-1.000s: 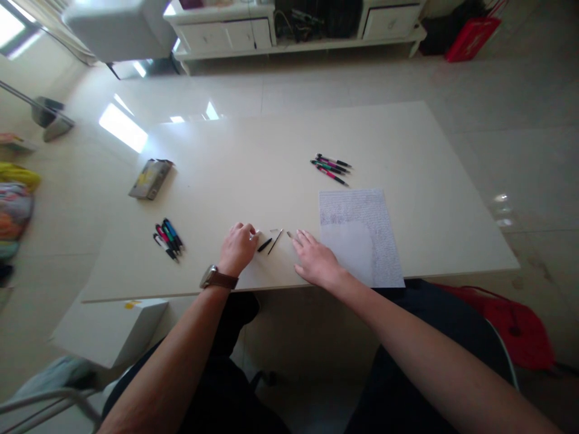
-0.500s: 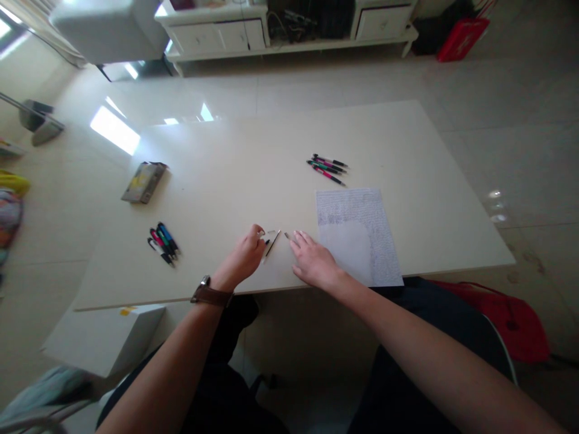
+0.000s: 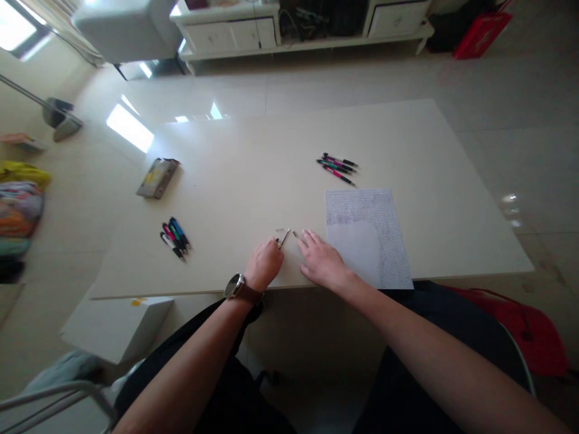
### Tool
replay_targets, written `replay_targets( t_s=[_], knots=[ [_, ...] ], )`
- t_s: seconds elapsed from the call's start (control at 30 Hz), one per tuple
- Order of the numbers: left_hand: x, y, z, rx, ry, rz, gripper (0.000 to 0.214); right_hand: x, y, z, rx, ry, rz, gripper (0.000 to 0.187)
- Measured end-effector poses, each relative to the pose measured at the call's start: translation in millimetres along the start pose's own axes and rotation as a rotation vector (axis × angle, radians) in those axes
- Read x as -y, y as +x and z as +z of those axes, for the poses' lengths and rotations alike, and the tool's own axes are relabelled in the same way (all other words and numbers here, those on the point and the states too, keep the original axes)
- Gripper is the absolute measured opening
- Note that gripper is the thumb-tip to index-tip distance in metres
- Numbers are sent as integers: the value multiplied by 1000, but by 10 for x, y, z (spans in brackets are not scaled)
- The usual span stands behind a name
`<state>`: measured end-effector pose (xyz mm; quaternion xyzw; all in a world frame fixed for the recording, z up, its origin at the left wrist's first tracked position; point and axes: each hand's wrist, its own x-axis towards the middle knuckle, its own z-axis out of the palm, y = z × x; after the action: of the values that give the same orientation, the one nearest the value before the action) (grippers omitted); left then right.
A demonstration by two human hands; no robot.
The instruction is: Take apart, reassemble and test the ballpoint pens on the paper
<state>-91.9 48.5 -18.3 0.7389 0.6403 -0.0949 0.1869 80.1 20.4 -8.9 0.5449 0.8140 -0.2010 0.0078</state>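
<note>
My left hand (image 3: 265, 265), with a brown watch at the wrist, is curled near the table's front edge, its fingertips pinched at the lower end of a thin dark pen refill (image 3: 284, 238). A small clear pen part (image 3: 280, 230) lies just beyond it. My right hand (image 3: 322, 260) lies flat on the cream table (image 3: 253, 175) with fingers stretched out, its fingertips beside a small pen tip piece (image 3: 295, 234). A handwritten sheet of paper (image 3: 366, 232) lies right of that hand.
Several pink and green pens (image 3: 337, 167) lie beyond the paper. Another bunch of coloured pens (image 3: 175, 236) and a flat pen box (image 3: 158, 178) sit on the table's left. A white box (image 3: 115, 325) stands below the left corner, a red bag (image 3: 520, 328) at right.
My left hand slid right along the front edge to the thin refill and closed on its end; the short black piece beside it is no longer seen. My right hand stayed flat.
</note>
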Motion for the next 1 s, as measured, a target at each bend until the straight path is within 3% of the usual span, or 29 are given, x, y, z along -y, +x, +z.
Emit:
replay_targets(
  t_s=[0.33, 0.57, 0.73, 0.87, 1.0],
  knots=[
    [-82, 16, -106, -4, 9, -51, 23, 7, -15, -27, -1, 24, 4, 62],
    [-57, 6, -226, -50, -105, -6, 18, -34, 1, -24, -11, 49, 1, 62],
    [-22, -16, -232, -66, -141, 23, 17, -43, 21, -29, -49, 98, 14, 50],
    [-38, -43, -252, -80, -236, 77, 15, -15, 87, -68, -211, 287, 71, 29],
    [-84, -66, -283, -94, -373, 183, 11, -16, 202, -87, -347, 790, 176, 19]
  ],
)
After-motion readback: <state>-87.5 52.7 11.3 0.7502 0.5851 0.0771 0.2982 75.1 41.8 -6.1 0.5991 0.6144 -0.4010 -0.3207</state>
